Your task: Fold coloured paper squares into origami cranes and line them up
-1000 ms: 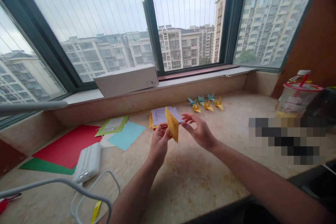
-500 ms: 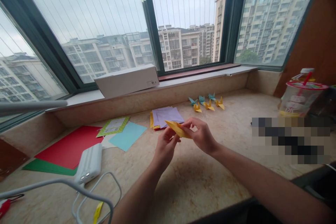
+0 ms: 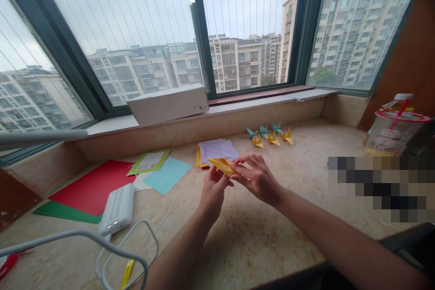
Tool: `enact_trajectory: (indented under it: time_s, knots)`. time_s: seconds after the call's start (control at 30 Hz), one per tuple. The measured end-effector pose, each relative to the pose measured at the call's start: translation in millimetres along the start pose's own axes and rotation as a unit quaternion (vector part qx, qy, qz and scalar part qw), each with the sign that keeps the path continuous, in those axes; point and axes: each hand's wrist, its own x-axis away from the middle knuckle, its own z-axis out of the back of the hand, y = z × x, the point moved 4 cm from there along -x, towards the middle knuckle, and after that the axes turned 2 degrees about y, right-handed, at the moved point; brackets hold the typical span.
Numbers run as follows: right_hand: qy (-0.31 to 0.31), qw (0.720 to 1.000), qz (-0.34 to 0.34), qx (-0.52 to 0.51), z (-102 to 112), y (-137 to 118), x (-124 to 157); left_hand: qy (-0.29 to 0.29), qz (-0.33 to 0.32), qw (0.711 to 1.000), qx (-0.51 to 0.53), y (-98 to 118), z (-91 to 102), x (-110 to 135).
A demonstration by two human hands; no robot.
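A folded piece of yellow origami paper [image 3: 221,166] is held up over the counter between my two hands. My left hand [image 3: 215,190] pinches it from below, thumb against the near side. My right hand [image 3: 258,176] has its thumb and fingers closed on the paper's right end, covering that part. Just behind my hands lies a stack of pale purple paper [image 3: 217,150], with yellow and red sheets under it. Farther back stand several small folded cranes: yellow cranes [image 3: 273,138] in front and teal cranes [image 3: 263,132] behind.
To the left lie red paper [image 3: 91,188], green paper [image 3: 68,212], a light blue sheet [image 3: 168,176] and a green-edged packet [image 3: 148,162]. A white power bank [image 3: 117,208] with a looped cable is nearer. A lidded plastic cup [image 3: 394,131] stands right. A white box [image 3: 170,106] rests on the sill.
The yellow paper has turned a little and moved slightly left. My right hand's fingers have shifted on its right end and straightened somewhat. The whole view has swung slightly.
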Motion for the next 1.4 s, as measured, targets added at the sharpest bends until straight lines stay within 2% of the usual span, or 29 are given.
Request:
enact_trajectory:
  time_s: [0.13, 0.47, 0.6, 0.77, 0.9, 1.0, 1.27, 1.4]
  knots:
    - [0.001, 0.999, 0.027, 0.029, 2, -4, -1, -0.017, 0.011, 0.999, 0.044, -1, -3.2, 2]
    - [0.04, 0.997, 0.061, 0.029, 8, -12, -3, -0.001, 0.0, 0.995, 0.104, 1, -6.4, 3]
    - [0.042, 0.999, 0.022, 0.004, 4, -10, -3, -0.005, 0.003, 0.994, 0.112, 3, -11.3, 6]
    - [0.063, 0.993, -0.08, -0.059, 0, 1, -3, -0.028, 0.004, 0.997, 0.077, 2, -13.8, 8]
    - [0.077, 0.989, -0.089, -0.085, 1, 3, -2, -0.052, -0.006, 0.998, 0.041, -2, -11.0, 6]
    - [0.088, 0.987, -0.103, -0.082, 0, 3, -1, -0.044, -0.014, 0.999, 0.024, -4, -8.5, 5]
    - [0.032, 0.999, -0.036, -0.017, -3, -2, -1, 0.013, -0.004, 1.0, 0.003, -1, -6.2, 6]
    - [-0.024, 1.0, -0.005, 0.007, -5, -3, -2, 0.041, 0.021, 0.999, -0.021, -1, -0.6, 5]
